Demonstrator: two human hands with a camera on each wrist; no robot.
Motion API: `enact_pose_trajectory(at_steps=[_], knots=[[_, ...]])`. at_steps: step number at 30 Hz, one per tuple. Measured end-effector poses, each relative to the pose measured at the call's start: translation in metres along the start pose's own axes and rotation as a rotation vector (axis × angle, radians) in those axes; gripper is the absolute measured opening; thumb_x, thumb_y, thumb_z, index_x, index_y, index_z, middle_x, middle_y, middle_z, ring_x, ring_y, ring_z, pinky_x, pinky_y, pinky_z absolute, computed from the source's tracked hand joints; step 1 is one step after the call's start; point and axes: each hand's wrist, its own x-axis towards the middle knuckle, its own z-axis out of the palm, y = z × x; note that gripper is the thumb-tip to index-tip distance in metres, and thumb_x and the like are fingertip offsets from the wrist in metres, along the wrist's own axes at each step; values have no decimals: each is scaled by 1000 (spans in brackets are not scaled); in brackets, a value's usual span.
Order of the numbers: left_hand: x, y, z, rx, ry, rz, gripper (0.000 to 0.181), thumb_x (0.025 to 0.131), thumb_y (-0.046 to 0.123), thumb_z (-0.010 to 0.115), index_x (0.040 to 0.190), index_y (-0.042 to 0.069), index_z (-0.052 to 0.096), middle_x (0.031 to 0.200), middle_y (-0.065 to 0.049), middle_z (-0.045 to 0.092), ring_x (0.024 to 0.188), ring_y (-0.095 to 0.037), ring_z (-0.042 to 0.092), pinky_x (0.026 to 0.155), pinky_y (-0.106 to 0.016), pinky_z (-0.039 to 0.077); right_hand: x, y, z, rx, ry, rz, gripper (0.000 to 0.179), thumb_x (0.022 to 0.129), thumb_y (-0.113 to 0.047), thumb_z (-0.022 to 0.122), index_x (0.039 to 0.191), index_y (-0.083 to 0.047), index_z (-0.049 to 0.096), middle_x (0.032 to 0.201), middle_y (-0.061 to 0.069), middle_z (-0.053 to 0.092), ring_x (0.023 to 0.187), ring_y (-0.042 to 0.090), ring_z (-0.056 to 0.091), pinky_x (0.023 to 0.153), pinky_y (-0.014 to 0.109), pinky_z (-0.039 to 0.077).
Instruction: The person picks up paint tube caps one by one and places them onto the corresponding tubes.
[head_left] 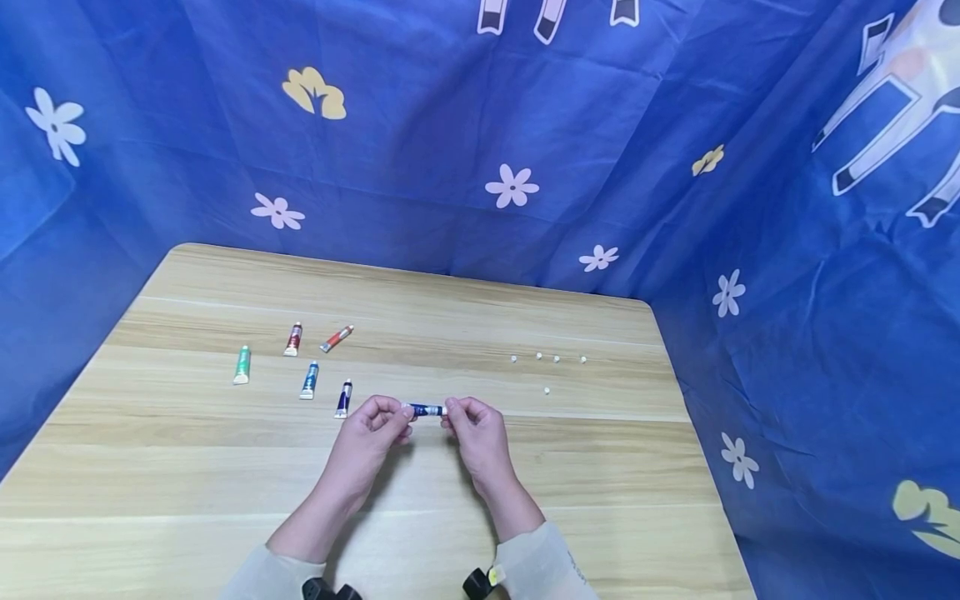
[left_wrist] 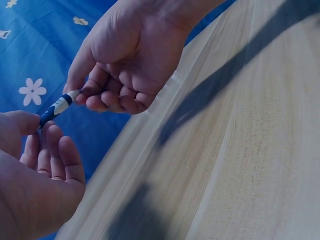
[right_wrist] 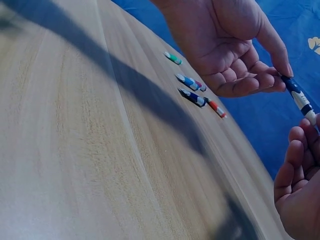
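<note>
I see five paint tubes (head_left: 309, 381) left, white caps (head_left: 557, 359) right. Left fingers (head_left: 393, 427) and right fingers (head_left: 457, 415) pinch a navy, white-capped tube (head_left: 427, 410).

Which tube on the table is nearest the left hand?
The dark blue tube lying beside the left hand; the green, lighter blue, dark red and orange tubes lie farther.

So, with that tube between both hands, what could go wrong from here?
The held dark blue tube is thin and pinched at its ends by the left hand and right hand above the table, so it might slip and drop. The left hand, squeezing too hard, could perhaps crush its body. The small white pieces lie loose on the right; a careless sweep of the right hand could scatter them.
</note>
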Motion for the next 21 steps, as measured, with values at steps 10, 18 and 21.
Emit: enact_pose_trajectory(at_steps=[10,18,21], knots=[[0,0,0,9,-4,4,7,105,8,69,102,12,64,84,9,71,84,-14,70,84,-28,63,-2,0,4,-128,25,-43,48,109,-28,67,86,14,68,67,-7,61,66,8,53,65,18,45],[-1,-1,0,15,-9,-4,5,105,8,69,105,8,64,84,10,72,85,-14,70,84,-27,62,-4,0,4,-120,34,-30,51,109,-27,66,80,15,66,65,-3,60,66,11,53,65,19,45],[-1,-2,0,24,-12,-3,5,105,8,69,104,8,64,83,10,72,85,-13,70,84,-27,62,-3,-2,3,-98,22,-24,50,110,-25,64,80,15,66,66,-2,61,66,11,55,64,19,47]])
